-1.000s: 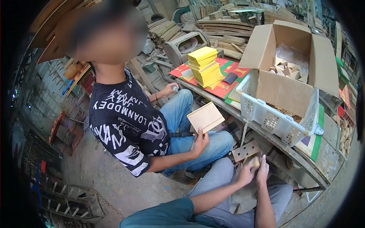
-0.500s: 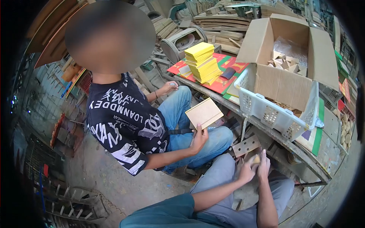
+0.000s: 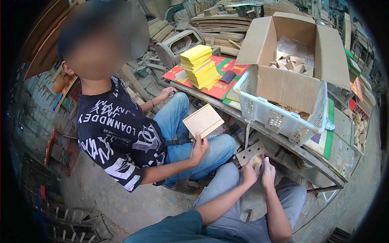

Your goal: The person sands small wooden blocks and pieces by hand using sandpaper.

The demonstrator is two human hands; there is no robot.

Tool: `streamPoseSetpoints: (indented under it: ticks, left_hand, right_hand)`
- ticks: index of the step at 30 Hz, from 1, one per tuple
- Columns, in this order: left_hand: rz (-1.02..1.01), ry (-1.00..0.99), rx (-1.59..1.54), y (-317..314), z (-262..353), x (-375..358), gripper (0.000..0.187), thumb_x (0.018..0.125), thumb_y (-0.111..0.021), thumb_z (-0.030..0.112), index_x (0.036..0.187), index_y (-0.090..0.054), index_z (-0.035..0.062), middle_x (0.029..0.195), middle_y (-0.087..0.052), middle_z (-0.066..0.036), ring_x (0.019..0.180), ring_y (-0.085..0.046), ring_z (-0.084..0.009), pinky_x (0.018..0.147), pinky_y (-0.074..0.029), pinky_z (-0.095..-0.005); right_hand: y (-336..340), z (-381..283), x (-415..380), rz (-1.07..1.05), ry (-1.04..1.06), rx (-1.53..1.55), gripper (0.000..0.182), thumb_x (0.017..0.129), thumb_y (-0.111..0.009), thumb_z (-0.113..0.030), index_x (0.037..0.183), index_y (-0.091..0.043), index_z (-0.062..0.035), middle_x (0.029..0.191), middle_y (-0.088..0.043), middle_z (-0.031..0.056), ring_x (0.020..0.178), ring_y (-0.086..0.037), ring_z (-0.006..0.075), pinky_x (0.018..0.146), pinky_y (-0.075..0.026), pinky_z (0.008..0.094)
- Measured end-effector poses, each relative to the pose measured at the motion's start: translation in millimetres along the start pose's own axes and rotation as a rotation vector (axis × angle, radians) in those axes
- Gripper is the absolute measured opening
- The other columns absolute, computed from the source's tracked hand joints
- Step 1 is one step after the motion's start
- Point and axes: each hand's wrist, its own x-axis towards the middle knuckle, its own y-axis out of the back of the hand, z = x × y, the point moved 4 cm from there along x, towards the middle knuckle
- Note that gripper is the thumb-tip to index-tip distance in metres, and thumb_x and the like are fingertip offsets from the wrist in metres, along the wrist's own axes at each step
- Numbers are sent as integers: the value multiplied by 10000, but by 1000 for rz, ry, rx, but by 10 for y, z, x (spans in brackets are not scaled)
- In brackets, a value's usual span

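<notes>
Head view of a seated person at a cluttered workbench. The left hand (image 3: 250,173) and the right hand (image 3: 268,175) are brought together above the lap, over grey trousers, and a small pale wooden piece (image 3: 257,161) is pinched between them; the fingers of both hands are curled closed around it, so that only its upper edge is seen. Just above the hands, a flat wooden plate with drilled holes (image 3: 251,152) is seen below the bench edge (image 3: 283,142); whether it is touched by the piece cannot be told. To the left, a co-worker in a black printed T-shirt (image 3: 117,133) and blue jeans is seated facing the bench; a square board (image 3: 203,120) is held up by one corner in that person's hand (image 3: 198,149), tilted, above the knee. The co-worker's other hand (image 3: 167,95) is closed on a small object near the bench, too small to be identified. On the bench, a stack of yellow sheets (image 3: 199,67) is set on a red and green mat (image 3: 221,87). Beside it, a white plastic basket (image 3: 275,117) is placed, and an open cardboard box (image 3: 289,60) containing pale wooden offcuts is stood inside it.
</notes>
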Motion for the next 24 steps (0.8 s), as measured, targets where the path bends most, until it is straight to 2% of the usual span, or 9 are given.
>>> streamPoseSetpoints:
  ticks: [3, 4, 7, 8, 15, 17, 19, 23, 24]
  left_hand:
    - [-22, -104, 52, -12, 90, -276, 397, 795, -661, 141, 1173, -594, 39, 949, -655, -244, 892, -657, -341, 841, -476, -415]
    - [-101, -80, 3, -35, 101, -357, 393, 820, -652, 152, 1185, -583, 24, 926, -659, -236, 851, -656, -375, 759, -507, -408]
    - [-69, 41, 113, -50, -33, -151, 414, 816, -664, 171, 1202, -580, 49, 922, -662, -228, 845, -658, -373, 760, -509, -404]
    - [-3, 28, -62, -34, -99, -14, 429, 810, -673, 190, 1206, -579, 55, 962, -653, -235, 882, -652, -362, 790, -499, -397]
    - [-83, -28, -10, -110, -188, -136, 421, 810, -683, 204, 1183, -589, 33, 1043, -638, -240, 961, -641, -322, 840, -480, -376]
    - [-70, 233, -262, -125, -342, 91, 403, 805, -692, 156, 1170, -594, 16, 1048, -649, -218, 971, -645, -294, 847, -484, -332]
    - [-73, 173, -220, -127, -362, 97, 410, 798, -701, 141, 1177, -597, 26, 1070, -648, -206, 976, -645, -287, 866, -479, -338]
    - [-126, -17, -38, -163, -225, -165, 404, 830, -657, 75, 1220, -565, 21, 1110, -637, -199, 1013, -627, -217, 873, -468, -313]
    - [-124, 16, -30, -130, -165, -80, 421, 817, -669, 76, 1222, -565, 24, 1122, -630, -205, 1016, -628, -234, 879, -467, -316]
  right_hand:
    - [-2, 9, 63, 91, 89, 70, 622, 954, -395, -525, 1124, -640, 21, 705, -565, 16, 663, -474, 96, 613, -399, 262]
    - [34, -3, 52, 75, 33, 68, 606, 956, -394, -523, 1170, -621, -3, 680, -529, -1, 643, -439, 82, 585, -367, 244]
    - [16, -137, -69, 12, -7, 77, 624, 947, -397, -541, 1179, -613, -3, 685, -548, 15, 657, -458, 85, 588, -379, 255]
    - [-7, -25, -29, 42, 63, 93, 641, 944, -397, -549, 1118, -640, 18, 668, -545, 21, 638, -459, 87, 573, -380, 262]
    - [-23, 115, 123, 47, 27, 63, 665, 944, -396, -545, 922, -654, 67, 690, -594, 74, 668, -498, 135, 627, -422, 321]
    - [-56, 1, 32, 65, 12, 42, 667, 944, -394, -543, 878, -647, 70, 684, -594, 90, 666, -502, 149, 637, -426, 337]
    - [-71, -4, 42, 33, 82, -64, 667, 958, -361, -535, 859, -623, 71, 675, -518, 6, 629, -428, 105, 560, -340, 307]
    - [-30, 207, 187, 50, -2, 78, 659, 958, -371, -532, 942, -631, 73, 701, -512, -9, 656, -419, 100, 578, -331, 290]
    - [-14, 186, 177, 56, -21, 23, 702, 936, -382, -569, 859, -634, 81, 734, -626, 120, 719, -549, 172, 688, -442, 340]
